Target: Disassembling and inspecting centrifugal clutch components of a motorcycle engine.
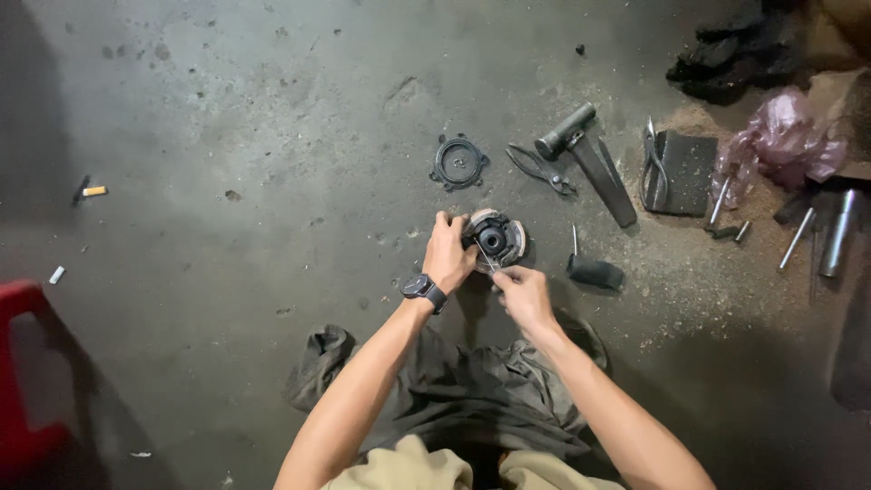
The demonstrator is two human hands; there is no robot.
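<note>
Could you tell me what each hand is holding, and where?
Left hand grips the round grey metal clutch-like part at its left rim; right hand pinches a thin metal tool at its lower end.

Single head-worn view, looking steeply down at concrete floor (227,109) from above. Own forearms enter from 6 o'clock, hands meeting near centre. Moderately near; floor stretches toward 12 o'clock. No second view, no overlap.

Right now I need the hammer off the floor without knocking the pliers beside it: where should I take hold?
Probably grip the flat dark handle near its lower free end, coming from the right and above. The head lies up-left, close to the pliers, while the handle's lower right side has bare concrete floor beside it.
</note>
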